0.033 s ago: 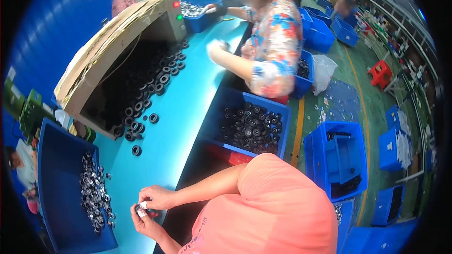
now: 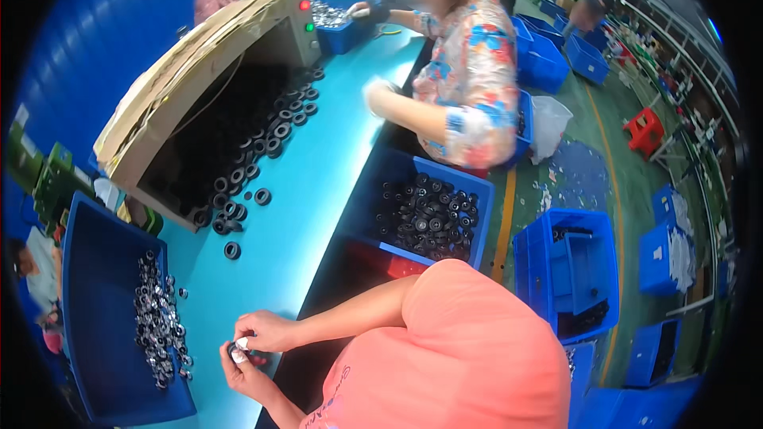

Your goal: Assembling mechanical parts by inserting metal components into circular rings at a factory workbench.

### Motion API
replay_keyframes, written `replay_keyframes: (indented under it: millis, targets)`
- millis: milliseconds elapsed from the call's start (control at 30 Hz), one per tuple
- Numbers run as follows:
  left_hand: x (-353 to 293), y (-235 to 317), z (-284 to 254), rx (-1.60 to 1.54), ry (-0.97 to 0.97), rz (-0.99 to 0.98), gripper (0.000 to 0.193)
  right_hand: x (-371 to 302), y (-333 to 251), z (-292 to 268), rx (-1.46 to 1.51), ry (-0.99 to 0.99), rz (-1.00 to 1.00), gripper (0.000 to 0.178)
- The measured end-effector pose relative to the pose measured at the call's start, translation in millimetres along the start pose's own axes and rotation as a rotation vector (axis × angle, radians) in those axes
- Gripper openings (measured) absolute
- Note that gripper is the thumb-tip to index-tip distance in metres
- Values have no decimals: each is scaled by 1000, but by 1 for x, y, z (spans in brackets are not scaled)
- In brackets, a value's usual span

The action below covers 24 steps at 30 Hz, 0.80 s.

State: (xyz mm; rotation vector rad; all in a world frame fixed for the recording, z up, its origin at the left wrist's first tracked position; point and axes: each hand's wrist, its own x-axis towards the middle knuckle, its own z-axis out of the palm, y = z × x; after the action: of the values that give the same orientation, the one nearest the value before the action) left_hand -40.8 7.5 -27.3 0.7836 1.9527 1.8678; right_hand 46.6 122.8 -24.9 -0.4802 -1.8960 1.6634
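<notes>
Both my hands are together over the near end of the turquoise worktop point(image 2: 211, 310). My left hand point(image 2: 250, 377), the lower one, is closed around a small dark round part point(image 2: 232, 351), mostly hidden by fingers. Bent in from above, my right hand point(image 2: 269, 331) pinches at the same part. White covers sit on some fingertips. Past my hands, black rings point(image 2: 231, 250) lie loose on the worktop, and many more spill from the opening of a beige machine point(image 2: 175, 123). Small shiny metal and black parts point(image 2: 159, 318) are heaped at the edge of a tilted blue bin point(image 2: 103, 310) on the left.
A blue crate point(image 2: 482, 222) of black round parts stands beside the worktop, close to my right arm. Farther along, a co-worker in a flowered shirt point(image 2: 477, 71) reaches over the worktop. More blue crates point(image 2: 568, 270) and a red stool point(image 2: 645, 131) stand on the green floor.
The co-worker's near gloved hand has shifted slightly right. The whole view has moved a little. My hands keep the same hold.
</notes>
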Motion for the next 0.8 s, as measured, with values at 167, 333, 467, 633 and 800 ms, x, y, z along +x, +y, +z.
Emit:
replay_keyframes:
  millis: [167,333,467,633,800]
  targets:
    - [6,-5,-4,39,52,-22,23,3,-3,8,-83,32,-42,14]
    - [12,-9,-11,-220,8,-58,27,10,-22,10,80,-18,87,13]
    - [16,-4,-8,-271,-38,-96,29,18,-13,11,164,-15,103,13]
    - [18,-14,-12,-126,-20,-100,27,14,3,12,9,32,8,16]
    - [18,-19,-7,-45,3,-39,28,7,6,9,-90,35,-29,18]
